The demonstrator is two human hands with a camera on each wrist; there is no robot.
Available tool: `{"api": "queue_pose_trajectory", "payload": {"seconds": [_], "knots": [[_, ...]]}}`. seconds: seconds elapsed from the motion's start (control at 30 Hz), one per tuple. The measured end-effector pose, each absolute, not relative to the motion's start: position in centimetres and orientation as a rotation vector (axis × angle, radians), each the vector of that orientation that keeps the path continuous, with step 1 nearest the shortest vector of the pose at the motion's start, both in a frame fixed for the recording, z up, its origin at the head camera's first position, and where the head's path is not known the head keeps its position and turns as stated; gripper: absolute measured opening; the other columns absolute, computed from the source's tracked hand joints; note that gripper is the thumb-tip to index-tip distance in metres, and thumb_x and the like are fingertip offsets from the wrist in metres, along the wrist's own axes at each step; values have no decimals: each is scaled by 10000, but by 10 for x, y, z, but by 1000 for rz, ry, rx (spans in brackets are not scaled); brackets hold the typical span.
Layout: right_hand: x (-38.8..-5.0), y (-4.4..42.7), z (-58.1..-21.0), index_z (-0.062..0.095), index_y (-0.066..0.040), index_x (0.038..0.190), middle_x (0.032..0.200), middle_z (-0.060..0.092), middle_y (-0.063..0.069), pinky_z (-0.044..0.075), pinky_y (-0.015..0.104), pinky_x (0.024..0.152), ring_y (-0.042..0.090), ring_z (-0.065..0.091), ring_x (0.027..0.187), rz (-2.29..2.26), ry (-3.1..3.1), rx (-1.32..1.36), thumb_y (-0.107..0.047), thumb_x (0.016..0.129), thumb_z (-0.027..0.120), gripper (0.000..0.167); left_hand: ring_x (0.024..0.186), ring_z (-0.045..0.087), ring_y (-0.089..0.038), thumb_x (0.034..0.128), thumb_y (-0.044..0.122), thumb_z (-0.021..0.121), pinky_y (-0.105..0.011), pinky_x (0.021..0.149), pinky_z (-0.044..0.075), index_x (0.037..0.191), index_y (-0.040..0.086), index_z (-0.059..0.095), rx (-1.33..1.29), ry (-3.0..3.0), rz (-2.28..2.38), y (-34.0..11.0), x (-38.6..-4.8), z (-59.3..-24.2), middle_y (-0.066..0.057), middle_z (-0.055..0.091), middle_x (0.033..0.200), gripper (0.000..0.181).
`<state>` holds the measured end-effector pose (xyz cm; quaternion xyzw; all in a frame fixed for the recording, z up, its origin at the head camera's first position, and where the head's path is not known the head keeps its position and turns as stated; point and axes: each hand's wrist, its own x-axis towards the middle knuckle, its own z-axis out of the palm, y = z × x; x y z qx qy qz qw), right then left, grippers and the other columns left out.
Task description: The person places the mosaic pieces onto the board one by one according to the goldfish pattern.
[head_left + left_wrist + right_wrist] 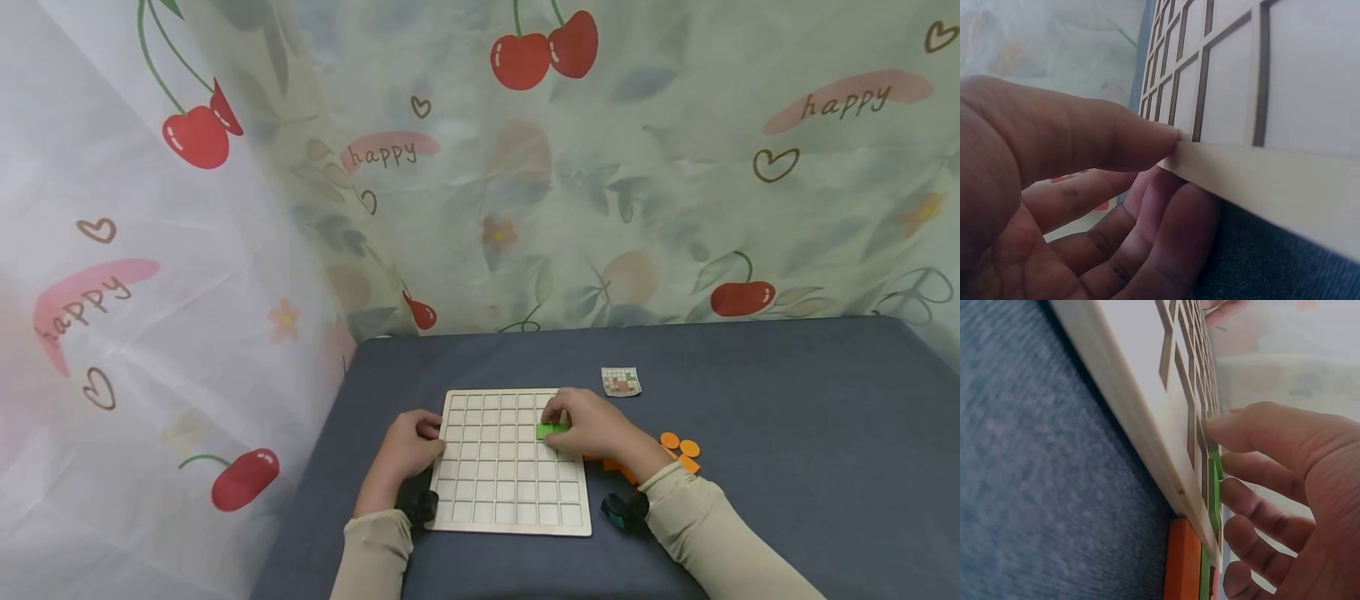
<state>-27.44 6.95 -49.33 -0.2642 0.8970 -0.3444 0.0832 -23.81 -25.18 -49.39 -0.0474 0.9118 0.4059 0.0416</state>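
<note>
A pale wooden grid board [498, 461] lies on the table, with open square cells. My left hand [411, 450] grips its left edge: in the left wrist view the thumb [1116, 134] rests on the rim, and curled fingers [1179, 231] sit against the side. Over the board's upper right part, my right hand [592, 425] pinches at green tiles [544, 431] between thumb and index finger. Seen from the right wrist, the green tiles [1214, 490] sit at the grid surface near the fingertips. Whether the pinched tile is fully seated in a cell is hidden.
Orange round pieces [670, 440] and orange square pieces [687, 464] lie right of the board, partly behind the right forearm. An orange block [1183, 559] touches the board's side. A small pattern card [621, 382] lies beyond it on the dark tablecloth [810, 433].
</note>
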Motion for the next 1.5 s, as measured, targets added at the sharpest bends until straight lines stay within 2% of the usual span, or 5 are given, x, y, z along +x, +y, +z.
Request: {"api": "queue_pose_trajectory", "payload": {"seconds": [0.43,1.0,1.17,1.37,1.5], "knots": [[-274,69,-496,797,-201,1050,1012,678,-33,527,355,767,130,608,863,-1026,2696,-784,-205,933,807,117,815,671,-220,907,34,741,-365,689,587,1296,-8,694,-149,2768,1258,-248,-237,-490,-160,678,1063,394],[-277,121,-486,791,-100,1077,997,686,15,533,330,752,135,589,844,-1023,2728,-778,-121,964,761,119,816,667,-217,889,36,738,-364,683,582,1293,-10,697,-150,2794,1220,-251,-240,-490,-156,690,1052,409],[-274,124,-491,814,-121,1050,1002,718,6,538,369,837,152,604,899,-977,2743,-807,-124,923,811,128,812,669,-217,885,37,735,-364,687,582,1290,-7,701,-152,2794,1222,-252,-239,-491,-154,691,1049,408],[-272,123,-492,812,-116,1045,1002,717,5,468,566,1060,156,624,897,-956,2766,-806,-131,910,818,135,823,671,-209,891,45,743,-363,695,588,1289,-4,702,-145,2792,1226,-253,-238,-494,-148,696,1056,403],[-271,123,-492,821,-113,1045,1002,714,3,515,496,976,150,608,876,-955,2758,-772,-118,916,813,130,797,672,-206,891,40,741,-362,685,590,1288,-8,700,-151,2787,1233,-252,-238,-494,-147,690,1047,402]]}}
